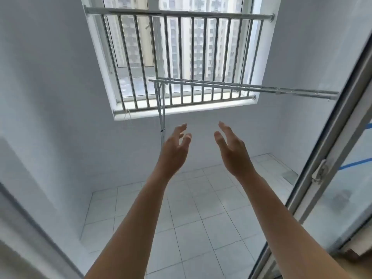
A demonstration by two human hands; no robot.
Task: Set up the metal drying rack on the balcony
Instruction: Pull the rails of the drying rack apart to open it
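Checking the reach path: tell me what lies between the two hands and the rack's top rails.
Nothing solid. In the head view the left hand and right hand are open below the drying rack; only wall shows behind.

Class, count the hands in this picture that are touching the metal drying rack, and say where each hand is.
0. The left hand and right hand are both raised, open and empty, below the drying rack by the barred window. Neither touches it.

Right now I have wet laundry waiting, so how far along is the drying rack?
The silver metal drying rack already stands below the barred window. Nothing is in hand: left hand and right hand hover open, touching nothing. Only one leg shows, so remaining adjustments are unclear.
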